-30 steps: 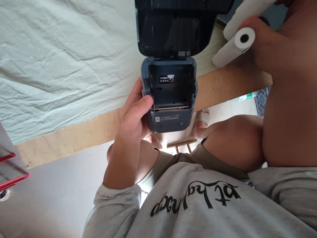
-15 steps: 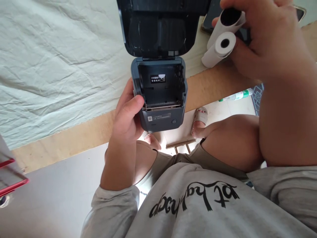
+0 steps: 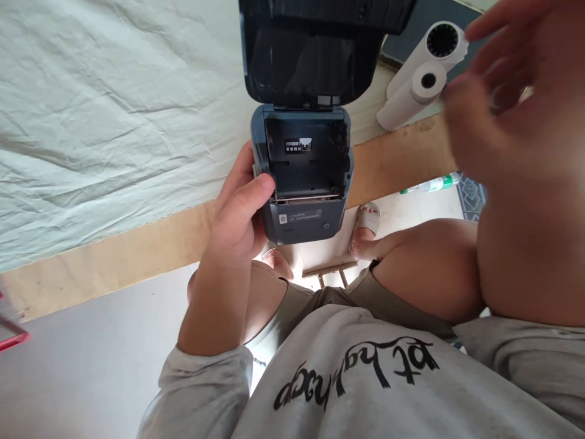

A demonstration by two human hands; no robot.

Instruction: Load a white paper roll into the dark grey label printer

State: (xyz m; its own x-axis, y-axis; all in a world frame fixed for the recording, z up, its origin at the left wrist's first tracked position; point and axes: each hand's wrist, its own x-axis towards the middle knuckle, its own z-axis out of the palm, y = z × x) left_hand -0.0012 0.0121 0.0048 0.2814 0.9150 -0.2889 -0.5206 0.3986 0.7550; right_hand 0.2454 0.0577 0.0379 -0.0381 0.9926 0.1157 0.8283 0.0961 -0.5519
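Your left hand [image 3: 242, 207] grips the printer [image 3: 304, 167]
Likely to steady it; two rolls [image 3: 406, 107] lie by your loose right hand [image 3: 516, 128].

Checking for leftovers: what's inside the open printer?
Inside the printer are a black label with white print and a thin metallic strip along the near edge. The left hand covers part of one side; anything beneath the bay floor is hidden.

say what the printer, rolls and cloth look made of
Printer: probably hard plastic, satin grey-blue body, glossier black lid, by the crisp moulded edges and soft reflections.
Rolls: likely paper, matte white, by the wound shape and one ragged edge.
Cloth: seemingly thin fabric, dull and pale, by its many creases; fibre unclear.
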